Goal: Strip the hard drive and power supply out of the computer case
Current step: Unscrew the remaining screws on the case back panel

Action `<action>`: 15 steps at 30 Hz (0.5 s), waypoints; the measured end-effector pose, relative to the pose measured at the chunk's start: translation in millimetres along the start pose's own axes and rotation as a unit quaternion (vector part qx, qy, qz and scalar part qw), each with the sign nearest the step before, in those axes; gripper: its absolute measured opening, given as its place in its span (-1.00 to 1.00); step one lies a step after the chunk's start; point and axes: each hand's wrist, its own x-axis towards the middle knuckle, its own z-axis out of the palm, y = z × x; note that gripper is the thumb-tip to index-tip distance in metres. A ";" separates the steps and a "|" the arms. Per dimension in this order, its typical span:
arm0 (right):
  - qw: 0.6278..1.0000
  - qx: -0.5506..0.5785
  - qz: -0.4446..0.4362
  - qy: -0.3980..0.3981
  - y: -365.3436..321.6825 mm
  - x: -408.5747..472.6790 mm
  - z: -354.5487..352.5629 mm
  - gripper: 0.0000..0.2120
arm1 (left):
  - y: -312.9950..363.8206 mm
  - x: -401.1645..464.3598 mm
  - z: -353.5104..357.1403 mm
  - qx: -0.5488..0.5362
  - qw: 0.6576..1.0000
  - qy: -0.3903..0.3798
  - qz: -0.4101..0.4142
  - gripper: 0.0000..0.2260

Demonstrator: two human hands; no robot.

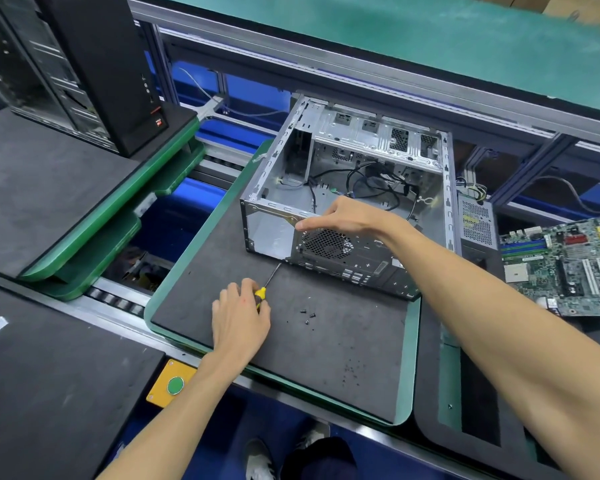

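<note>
Head view: computer case lies open-side up on a dark foam pallet with a green rim, its rear panel facing the person. Loose black cables sprawl across the bare floor of the case; no drive or supply unit can be made out inside. The right hand rests on the near top edge of the case, above the round fan grille, with the thumb stretched flat along the edge and the fingers bent over the rim into the case. The left hand grips the yellow-and-black handle of a screwdriver, whose thin shaft slants up and right until its tip meets the lower near edge of the rear panel. Just right of that hand, a few small black screws lie loose on the foam, and more dark specks are scattered nearer the person.

Right of the case, touching or just beside it, a grey boxed power supply stands with its perforated side showing and wires at its top. Farther right, a green motherboard lies flat on another pallet. At far left a black tower stands upright on a neighbouring pallet, and near the bottom edge sits a green button on a yellow plate.
</note>
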 end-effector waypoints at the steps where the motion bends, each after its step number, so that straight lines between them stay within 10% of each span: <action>1: 1.000 0.000 0.000 0.001 0.2 -0.2 -0.2 -0.27 | 1.2 3.2 2.4 0.016 1.000 -0.006 0.004 -0.74; 15: 1.000 0.022 0.018 0.004 0.0 -0.8 0.9 -0.26 | 81.2 63.6 1.0 -0.274 0.955 -0.026 -0.108 -0.77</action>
